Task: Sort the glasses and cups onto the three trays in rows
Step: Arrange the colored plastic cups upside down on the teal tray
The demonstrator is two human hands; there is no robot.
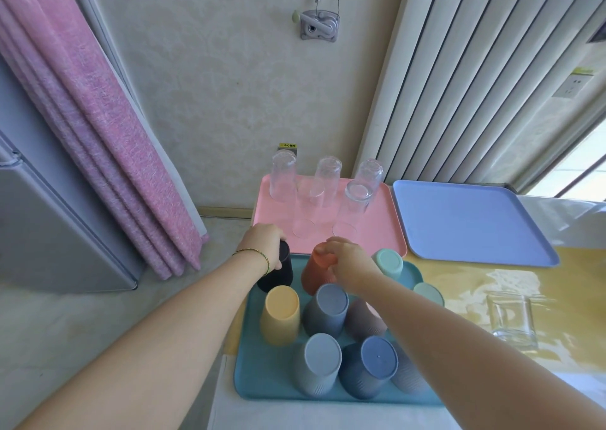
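The left hand [266, 244] curls its fingers over the top of a black cup [278, 273], which stands upside down at the far left corner of the teal tray [259, 377]. Just to its right, the right hand [351, 259] grips the upturned base of an orange-red cup [315, 273] on the same tray. Nearer the person than both hands, more cups stand upside down in rows: a yellow cup [281, 318], a grey-blue cup [326, 310], a mauve cup [362, 323] and a dark blue cup [369, 375]. A mint cup [389, 263] stands just right of the right hand. Beyond the hands lies the pink tray [380, 236], holding five upturned clear glasses [283, 177]. Further right, the blue tray [469, 223] rests on the desk [574, 298], and a single glass [511, 321] stands nearer on the desk.
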